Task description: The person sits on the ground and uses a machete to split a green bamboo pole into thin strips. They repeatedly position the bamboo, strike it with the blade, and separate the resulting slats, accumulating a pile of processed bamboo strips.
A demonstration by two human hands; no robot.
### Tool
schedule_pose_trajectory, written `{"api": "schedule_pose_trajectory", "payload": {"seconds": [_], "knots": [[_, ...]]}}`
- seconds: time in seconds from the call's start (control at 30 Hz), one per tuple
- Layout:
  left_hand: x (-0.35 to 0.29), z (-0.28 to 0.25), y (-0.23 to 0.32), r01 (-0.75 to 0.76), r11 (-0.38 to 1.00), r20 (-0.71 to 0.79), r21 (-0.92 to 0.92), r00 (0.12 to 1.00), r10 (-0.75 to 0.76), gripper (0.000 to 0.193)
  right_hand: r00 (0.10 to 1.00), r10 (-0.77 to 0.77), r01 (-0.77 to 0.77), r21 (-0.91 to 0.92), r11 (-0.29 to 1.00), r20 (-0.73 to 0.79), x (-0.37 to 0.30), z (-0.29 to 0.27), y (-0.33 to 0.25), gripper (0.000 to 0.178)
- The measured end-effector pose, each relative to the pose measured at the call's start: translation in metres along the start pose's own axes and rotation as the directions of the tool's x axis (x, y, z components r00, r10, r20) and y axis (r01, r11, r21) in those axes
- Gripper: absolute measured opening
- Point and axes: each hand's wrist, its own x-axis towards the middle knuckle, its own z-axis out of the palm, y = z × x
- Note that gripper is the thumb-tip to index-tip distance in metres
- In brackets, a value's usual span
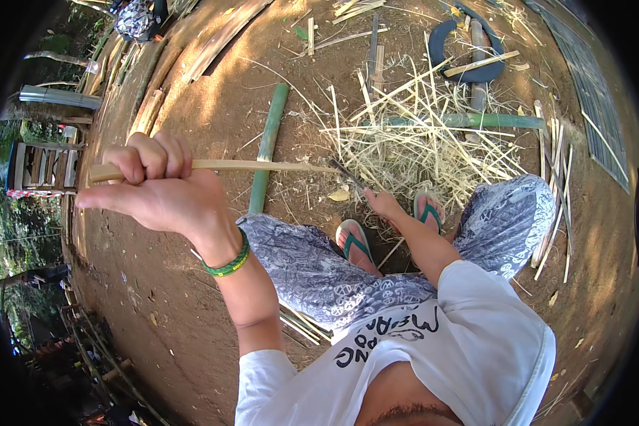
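The left hand (153,184) clenches one bamboo strip (263,165), held level above the green pole (268,145). The right hand (382,202) grips a blade (348,174) at the strip's tip, beside two sandals (355,241).

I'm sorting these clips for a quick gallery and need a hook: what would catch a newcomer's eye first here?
The raised left hand at left, its grip closed round a pale bamboo strip running right toward the right hand low by the sandalled feet. Beyond lies a tangle of straw-coloured bamboo shavings on brown dirt, with a green bamboo pole beside it.
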Motion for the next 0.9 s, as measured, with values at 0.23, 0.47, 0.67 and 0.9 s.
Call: {"api": "schedule_pose_trajectory", "payload": {"seconds": [0.23,0.47,0.67,0.9], "knots": [[0.013,-0.047,0.133,-0.371,0.928,-0.137,-0.016,0.921,0.366,0.066,0.999,0.039,-0.037,0.088,0.995,-0.023,-0.008,-0.003,-0.018,0.081],[-0.006,-0.083,0.157,-0.528,0.839,-0.480,0.133,0.706,0.521,0.058,0.905,-0.420,0.277,0.833,0.478,-0.060,-0.093,-0.036,-0.136,0.062],[-0.046,-0.084,0.116,-0.423,0.904,-0.611,-0.059,0.731,0.302,0.053,0.837,-0.406,0.402,0.916,0.002,-0.367,-0.133,-0.124,-0.254,0.050],[-0.098,-0.125,0.041,-0.214,0.888,-0.306,-0.408,0.948,0.088,0.059,0.770,-0.346,0.495,0.844,-0.207,-0.536,-0.145,-0.230,-0.293,0.041]]}}
